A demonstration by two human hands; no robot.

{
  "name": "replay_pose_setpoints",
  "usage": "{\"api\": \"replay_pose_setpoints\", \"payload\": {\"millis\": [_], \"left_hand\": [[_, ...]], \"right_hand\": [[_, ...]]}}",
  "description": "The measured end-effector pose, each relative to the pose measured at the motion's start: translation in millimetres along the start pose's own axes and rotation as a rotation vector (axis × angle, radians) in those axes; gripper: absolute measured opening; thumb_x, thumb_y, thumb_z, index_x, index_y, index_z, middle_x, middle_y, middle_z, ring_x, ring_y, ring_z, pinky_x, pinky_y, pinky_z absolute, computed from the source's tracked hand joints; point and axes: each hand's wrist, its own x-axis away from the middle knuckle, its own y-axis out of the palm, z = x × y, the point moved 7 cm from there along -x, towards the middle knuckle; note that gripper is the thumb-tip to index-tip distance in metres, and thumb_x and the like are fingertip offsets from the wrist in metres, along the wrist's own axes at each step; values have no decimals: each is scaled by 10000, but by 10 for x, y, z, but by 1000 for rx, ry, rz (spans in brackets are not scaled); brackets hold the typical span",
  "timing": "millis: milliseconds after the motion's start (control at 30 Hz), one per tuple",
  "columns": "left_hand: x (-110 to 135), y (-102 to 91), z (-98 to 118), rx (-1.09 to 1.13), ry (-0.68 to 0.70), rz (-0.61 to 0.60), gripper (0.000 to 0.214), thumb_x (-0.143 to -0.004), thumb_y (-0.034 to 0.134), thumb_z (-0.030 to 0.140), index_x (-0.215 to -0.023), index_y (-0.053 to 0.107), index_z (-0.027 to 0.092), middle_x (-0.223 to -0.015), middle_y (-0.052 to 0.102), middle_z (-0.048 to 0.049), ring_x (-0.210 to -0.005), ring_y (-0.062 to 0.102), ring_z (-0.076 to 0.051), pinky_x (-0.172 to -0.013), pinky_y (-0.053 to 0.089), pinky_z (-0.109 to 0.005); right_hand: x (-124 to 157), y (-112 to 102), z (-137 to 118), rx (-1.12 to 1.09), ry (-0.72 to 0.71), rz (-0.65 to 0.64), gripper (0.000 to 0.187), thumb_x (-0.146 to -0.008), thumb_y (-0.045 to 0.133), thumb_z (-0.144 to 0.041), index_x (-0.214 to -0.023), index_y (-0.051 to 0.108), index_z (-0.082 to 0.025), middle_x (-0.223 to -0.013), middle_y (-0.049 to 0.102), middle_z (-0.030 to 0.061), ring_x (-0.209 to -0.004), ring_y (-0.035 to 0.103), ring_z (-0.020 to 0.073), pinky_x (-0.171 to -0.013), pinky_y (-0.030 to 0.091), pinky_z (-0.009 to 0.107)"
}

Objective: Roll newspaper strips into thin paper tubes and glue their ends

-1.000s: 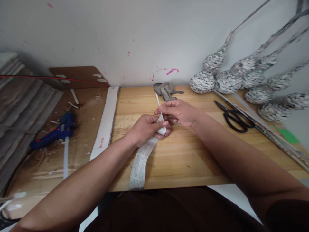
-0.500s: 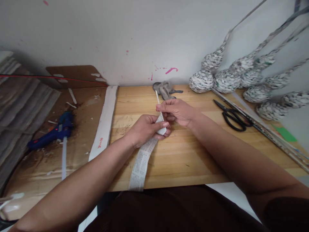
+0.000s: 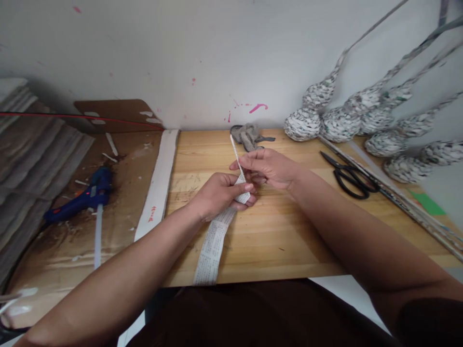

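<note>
A long strip of newspaper [image 3: 212,246] runs from the table's front edge up into my hands. My left hand [image 3: 226,193] is closed on it, thumb on top, where the paper narrows to a folded point. Above that, the strip is twisted into a thin white paper rod [image 3: 236,150] that slants up and to the left. My right hand [image 3: 265,168] pinches the rod near its base; some of its fingertips are hidden behind the hand. A crumpled grey cloth [image 3: 249,136] lies just beyond the rod's tip.
Black scissors [image 3: 349,176] lie right of my right forearm, beside long paper rods [image 3: 398,200]. Several woven paper gourds [image 3: 302,124] line the wall. At left, a blue glue gun [image 3: 85,195] sits on cardboard [image 3: 123,193], near stacked newspaper strips [image 3: 39,159].
The rod's tip has swung slightly left, and the fingers of my right hand have shifted around it. My left hand keeps its grip on the strip.
</note>
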Motion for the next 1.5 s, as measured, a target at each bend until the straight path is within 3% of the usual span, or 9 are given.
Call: {"api": "replay_pose_setpoints", "payload": {"millis": [133,300,500,667,833,1000,1167,1333,1500], "left_hand": [[3,1,-11,-6,-24,23,270,-790,714,391,-854,693,130,-795,713,-69,-794,675,-162,-729,554,-296],[7,-2,-14,-6,-46,22,269,-792,716,381,-882,699,128,-809,720,-73,-808,677,-158,-757,559,-303],[23,13,26,12,-31,6,244,-813,696,354,-879,691,119,-791,704,-63,-792,669,-149,-728,559,-289],[29,29,39,9,-21,13,248,-807,703,355,-883,698,119,-818,711,-70,-789,673,-149,-749,560,-302],[30,32,33,-4,-23,4,255,-811,698,369,-903,701,132,-822,711,-66,-800,672,-152,-735,557,-294],[29,29,17,1,-23,16,250,-803,707,371,-880,702,133,-829,721,-75,-799,677,-154,-733,554,-288],[30,40,26,26,-21,7,236,-812,701,355,-877,701,129,-797,713,-66,-770,674,-146,-705,550,-270],[35,47,14,16,-38,-7,249,-812,702,373,-890,706,136,-825,720,-71,-800,680,-149,-721,548,-270],[32,51,13,29,-43,-7,242,-803,708,374,-865,701,140,-811,719,-68,-788,679,-156,-713,548,-284]], "right_hand": [[-7,-14,12,-11,21,48,266,-715,802,-324,-749,665,-99,-464,454,-58,-371,286,23,-337,168,171],[-18,-48,21,-48,13,145,398,-645,848,-380,-596,530,-145,-459,432,-68,-365,288,20,-335,157,174],[10,30,8,25,29,-19,296,-736,776,-385,-798,675,-114,-517,518,-37,-383,323,29,-353,169,188],[12,-35,-13,-12,-4,137,348,-641,846,-351,-619,572,-138,-437,447,-69,-370,297,23,-349,161,186],[23,62,-10,41,22,-17,317,-721,783,-400,-810,690,-110,-497,518,-39,-392,338,35,-358,178,190],[27,-35,-37,-21,-4,147,369,-626,857,-359,-605,560,-142,-432,427,-77,-367,292,22,-346,155,186],[23,56,-15,30,24,-36,356,-711,796,-421,-814,679,-100,-497,523,-37,-374,314,28,-348,165,190],[11,-48,-14,-20,-8,104,360,-653,844,-377,-642,580,-133,-449,448,-70,-368,304,21,-341,164,174],[6,64,0,4,11,-51,366,-700,805,-425,-811,667,-105,-508,528,-35,-385,350,32,-342,189,173]]}}
